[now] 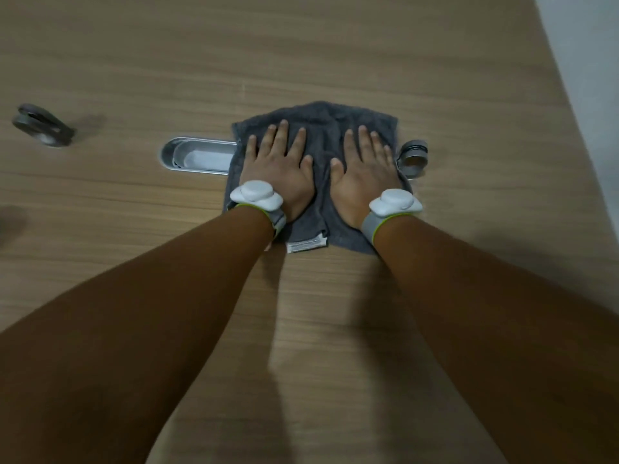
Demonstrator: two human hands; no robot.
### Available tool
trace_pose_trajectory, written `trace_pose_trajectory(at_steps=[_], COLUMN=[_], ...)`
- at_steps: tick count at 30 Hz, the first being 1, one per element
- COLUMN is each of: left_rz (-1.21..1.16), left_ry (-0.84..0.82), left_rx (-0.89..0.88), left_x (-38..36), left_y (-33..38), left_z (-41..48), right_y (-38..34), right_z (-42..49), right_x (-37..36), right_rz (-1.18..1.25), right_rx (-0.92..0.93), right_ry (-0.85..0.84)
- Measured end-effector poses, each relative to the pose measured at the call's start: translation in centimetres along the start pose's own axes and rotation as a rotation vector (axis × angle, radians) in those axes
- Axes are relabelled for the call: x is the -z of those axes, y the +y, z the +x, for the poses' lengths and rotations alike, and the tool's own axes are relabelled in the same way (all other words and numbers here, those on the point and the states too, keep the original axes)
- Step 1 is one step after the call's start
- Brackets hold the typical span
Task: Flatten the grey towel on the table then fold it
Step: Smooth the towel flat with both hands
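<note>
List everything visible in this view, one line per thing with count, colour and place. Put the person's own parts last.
grey towel: one, dark grey, middle of the table, lying spread under both hands
label: one, white, on the towel's near edge
table: one, light wood grain, fills most of the view
metal slot: one, silver, set into the table, its right end covered by the towel's left edge
round metal piece: one, grey, just past the towel's right edge
grey object: one, grey, far left of the table, blurred
wrist devices: two, white on grey bands, one on each wrist
left hand: one, flat on the towel's left half, fingers spread
right hand: one, flat on the towel's right half
</note>
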State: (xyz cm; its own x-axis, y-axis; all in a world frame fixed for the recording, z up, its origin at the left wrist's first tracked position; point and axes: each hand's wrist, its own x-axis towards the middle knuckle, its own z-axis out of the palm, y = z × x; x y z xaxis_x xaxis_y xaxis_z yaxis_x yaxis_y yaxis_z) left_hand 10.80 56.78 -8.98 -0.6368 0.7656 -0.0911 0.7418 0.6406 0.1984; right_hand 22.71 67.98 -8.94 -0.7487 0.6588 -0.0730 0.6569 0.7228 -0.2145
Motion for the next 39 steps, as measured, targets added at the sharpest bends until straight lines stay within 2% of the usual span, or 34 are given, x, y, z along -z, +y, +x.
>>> trace_pose_trajectory(at_steps=[3,6,9,13,16,21,24,27,29,34,39], left_rz=[-0.009,-0.030,-0.022,-0.030,-0.052,-0.063,-0.042,-0.035,-0.043,-0.033,-0.027], left_ry=[0.007,0.016,0.021,0.015,0.006,-0.001,-0.012,-0.020,-0.018,-0.008,-0.024], left_rx=[-0.009,-0.023,-0.044,-0.101,-0.101,-0.064,-0.058,-0.080,-0.110,-0.174,-0.132], left_x=[0.4,-0.1,-0.8,-2.9,-3.5,-3.0,-3.0,-3.0,-3.2,-4.0,-3.6], left_y=[0.3,0.7,2.2,5.5,7.0,9.3,10.1,9.9,9.6,8.9,9.7], left_z=[-0.8,-4.3,-9.7,-16.2,-15.3,-7.7,-5.8,-7.9,-11.0,-18.3,-15.3], right_y=[0.1,0.6,2.2,5.8,7.4,9.6,10.3,9.9,9.3,9.9,10.7], right_z=[-0.8,-5.2,-12.1,-18.3,-18.0,-10.2,-7.1,-9.3,-13.2,-21.9,-17.6], right_x=[0.4,0.2,0.5,0.5,0.6,1.5,1.2,1.0,0.9,0.4,1.4], right_rz=[0.028,0.054,0.065,-0.037,-0.058,-0.078,-0.089,-0.073,-0.058,-0.061,-0.070], right_rx=[0.015,0.038,0.008,-0.102,-0.154,-0.172,-0.158,-0.130,-0.090,-0.066,-0.058], right_ry=[-0.013,-0.018,0.059,-0.010,-0.013,0.055,-0.011,0.001,0.037,0.008,0.017])
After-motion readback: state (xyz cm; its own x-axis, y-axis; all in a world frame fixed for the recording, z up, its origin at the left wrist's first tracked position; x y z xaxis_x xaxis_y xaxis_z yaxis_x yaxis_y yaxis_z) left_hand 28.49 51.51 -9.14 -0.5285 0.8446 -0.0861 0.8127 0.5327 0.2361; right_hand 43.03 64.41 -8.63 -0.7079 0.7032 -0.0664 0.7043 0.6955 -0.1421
